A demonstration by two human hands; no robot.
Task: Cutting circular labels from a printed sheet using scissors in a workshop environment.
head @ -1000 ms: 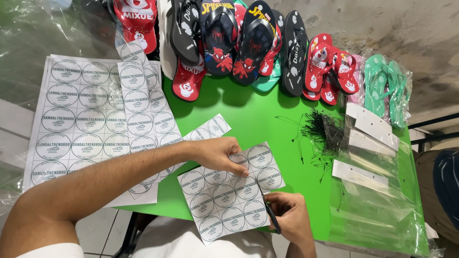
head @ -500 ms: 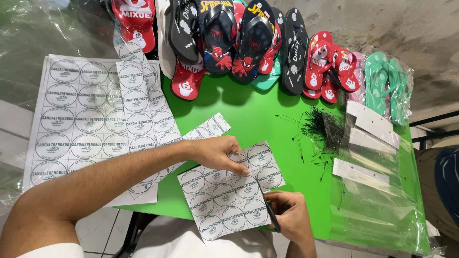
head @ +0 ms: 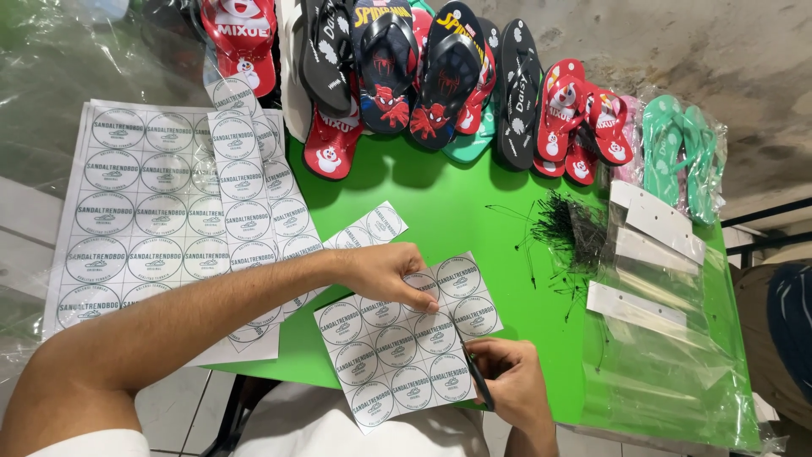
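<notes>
Scissors (head: 479,378) in the right hand (head: 513,385), whose grip is clenched on them, meet the right edge of a small sticker sheet (head: 406,338) on the green tabletop (head: 457,211). Left hand (head: 391,272) presses it flat. No sticker looks cut free yet; larger sheets (head: 169,220) wait beside it.

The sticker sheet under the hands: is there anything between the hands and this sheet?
Nothing visible does. The left hand presses directly on the sticker sheet, and the right hand touches its lower right edge while holding a thin dark tool. Only that tool lies between the right hand and the paper.
</notes>
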